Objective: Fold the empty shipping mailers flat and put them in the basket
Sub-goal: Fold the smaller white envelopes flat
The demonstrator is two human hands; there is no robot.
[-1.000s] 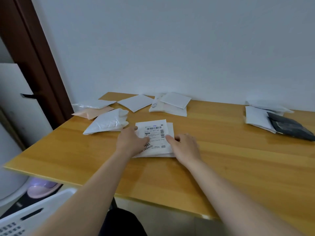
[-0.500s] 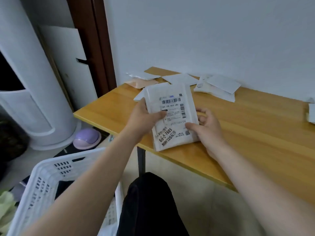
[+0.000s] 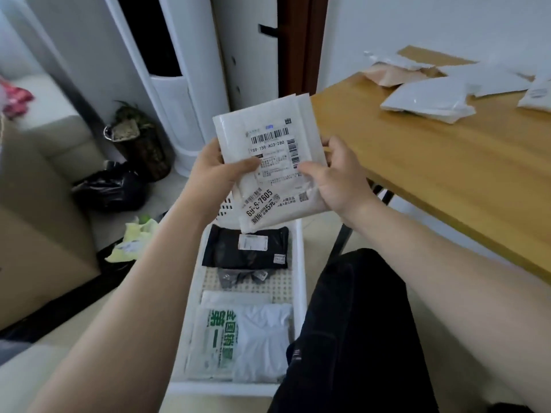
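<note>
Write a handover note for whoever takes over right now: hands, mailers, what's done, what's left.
Hands: left hand and right hand both grip the folded labelled mailer, held above the white basket, not yet released.
In the basket: a black mailer, a green-printed mailer and others.
Done: the held one is folded flat.
Left: drop it in, then fold and bin the white mailers on the wooden table.

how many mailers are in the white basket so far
4 show: large black plastic mailer at the far end, small dark grey mailer in the middle, green-printed white mailer near left, plain white mailer near right. More may lie underneath.
</note>
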